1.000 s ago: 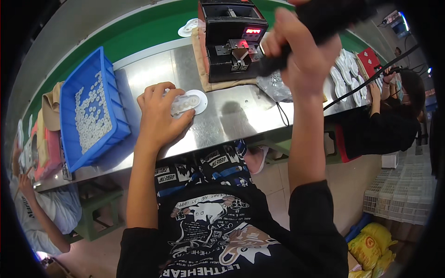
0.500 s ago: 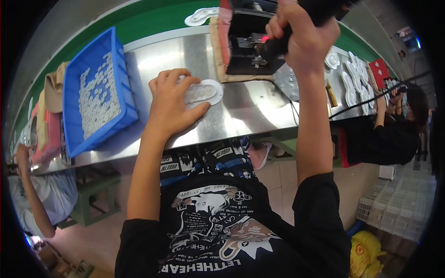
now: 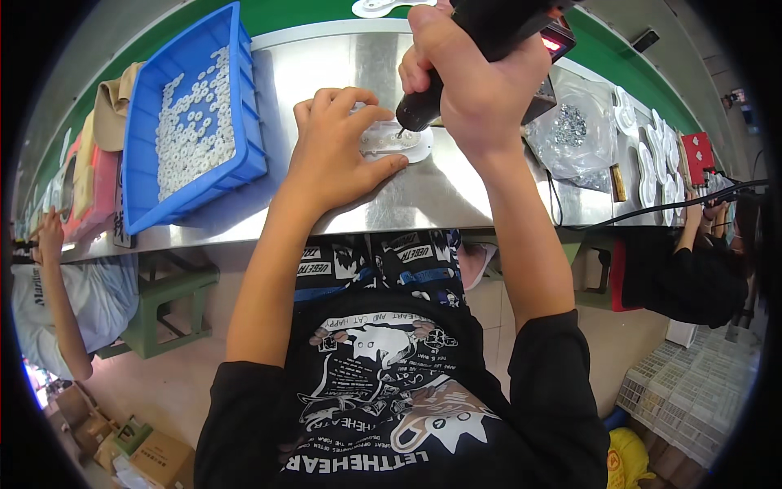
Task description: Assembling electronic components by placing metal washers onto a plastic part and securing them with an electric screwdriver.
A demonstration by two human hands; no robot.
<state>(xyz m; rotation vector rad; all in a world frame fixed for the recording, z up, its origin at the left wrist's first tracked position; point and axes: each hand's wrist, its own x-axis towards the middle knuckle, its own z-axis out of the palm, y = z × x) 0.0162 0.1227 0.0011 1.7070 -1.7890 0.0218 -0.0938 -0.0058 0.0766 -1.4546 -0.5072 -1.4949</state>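
Observation:
My left hand curves its fingers and thumb around an oblong white plastic part and holds it down on the metal table. Gripped in my right hand is a black electric screwdriver, slanting down to the left. Its thin bit points at the top of the part. Whether the tip touches it or a screw sits under it, I cannot tell. My left palm hides one end of the part.
Left stands a blue bin of small white rings. A clear bag with small metal screws lies right, beside more white parts and a black cable. Co-workers sit on both sides. A black box is partly hidden behind my right hand.
My right hand has brought the screwdriver left and down from the black box to the white part. My left hand stays around the part. The whole view has shifted.

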